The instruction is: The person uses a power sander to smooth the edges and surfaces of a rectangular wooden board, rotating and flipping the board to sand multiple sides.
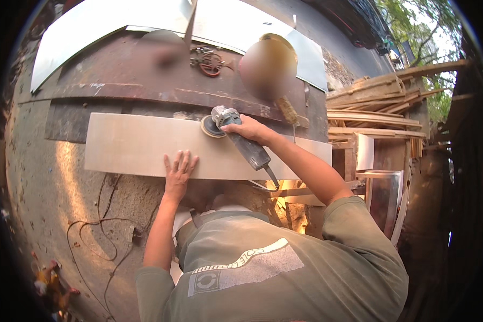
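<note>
A long pale wooden board (139, 147) lies across the bench in front of me. My right hand (247, 130) is wrapped round the head end of a grey angle grinder (248, 150) fitted with a round sanding disc (211, 127). The disc rests on the board's surface, right of its middle, and the tool's body slants back toward me with its cord trailing off the near edge. My left hand (180, 167) presses flat on the board near its front edge, fingers spread, left of the disc.
Behind the board is a dark worktop (112, 70) carrying a red handwheel (211, 64) and a brush (287, 111). Large pale sheets (91, 35) stand beyond. Stacked timber (375, 102) fills the right. Cables (104, 220) loop over the dusty ground at left. Two far patches are blurred.
</note>
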### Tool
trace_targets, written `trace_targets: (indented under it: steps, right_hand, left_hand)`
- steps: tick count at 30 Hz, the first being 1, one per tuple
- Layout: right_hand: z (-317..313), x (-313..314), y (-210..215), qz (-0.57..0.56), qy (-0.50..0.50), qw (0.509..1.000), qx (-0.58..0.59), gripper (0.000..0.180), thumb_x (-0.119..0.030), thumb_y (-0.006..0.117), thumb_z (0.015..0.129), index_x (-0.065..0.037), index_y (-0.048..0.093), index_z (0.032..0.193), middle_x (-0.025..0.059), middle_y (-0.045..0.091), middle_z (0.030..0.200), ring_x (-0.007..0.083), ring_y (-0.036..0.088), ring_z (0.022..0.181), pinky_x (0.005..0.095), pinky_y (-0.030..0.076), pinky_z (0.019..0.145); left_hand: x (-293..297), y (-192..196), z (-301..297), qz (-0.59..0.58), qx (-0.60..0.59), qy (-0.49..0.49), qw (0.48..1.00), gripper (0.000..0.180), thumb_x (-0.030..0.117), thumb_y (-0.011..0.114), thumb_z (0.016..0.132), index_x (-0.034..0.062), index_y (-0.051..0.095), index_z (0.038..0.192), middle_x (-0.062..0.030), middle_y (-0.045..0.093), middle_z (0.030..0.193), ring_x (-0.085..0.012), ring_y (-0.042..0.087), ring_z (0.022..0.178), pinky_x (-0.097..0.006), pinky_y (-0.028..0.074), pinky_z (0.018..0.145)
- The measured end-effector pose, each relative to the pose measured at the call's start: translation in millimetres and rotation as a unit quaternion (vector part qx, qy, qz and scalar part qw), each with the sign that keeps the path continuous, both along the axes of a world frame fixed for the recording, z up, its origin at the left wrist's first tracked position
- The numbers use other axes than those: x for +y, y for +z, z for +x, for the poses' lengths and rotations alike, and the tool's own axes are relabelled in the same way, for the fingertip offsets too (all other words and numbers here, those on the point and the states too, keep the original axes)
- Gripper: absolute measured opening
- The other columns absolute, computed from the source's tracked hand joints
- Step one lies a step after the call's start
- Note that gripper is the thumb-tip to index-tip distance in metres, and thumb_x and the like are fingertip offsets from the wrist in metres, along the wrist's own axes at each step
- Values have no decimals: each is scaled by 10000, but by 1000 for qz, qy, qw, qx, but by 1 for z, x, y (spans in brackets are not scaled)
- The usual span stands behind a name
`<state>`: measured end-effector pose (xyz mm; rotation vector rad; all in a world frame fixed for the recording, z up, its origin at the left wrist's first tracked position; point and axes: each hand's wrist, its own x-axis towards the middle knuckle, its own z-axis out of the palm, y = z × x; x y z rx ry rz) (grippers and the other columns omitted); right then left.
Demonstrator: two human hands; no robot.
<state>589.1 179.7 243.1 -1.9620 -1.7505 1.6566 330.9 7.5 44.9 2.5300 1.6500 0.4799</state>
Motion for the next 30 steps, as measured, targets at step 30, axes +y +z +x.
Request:
trace_targets:
  steps: [30]
  right_hand:
    - [604, -160, 35, 50, -513, 842, -157, 599, -409, 865, 797, 98, 708, 1074, 116, 718, 885, 215, 691, 698, 355, 541, 619]
  left_hand:
    - [18, 22, 19, -3, 37, -8, 999, 851, -183, 569, 829, 329, 559, 1509, 44, 435, 1622, -228, 377, 1523, -566, 182, 1330]
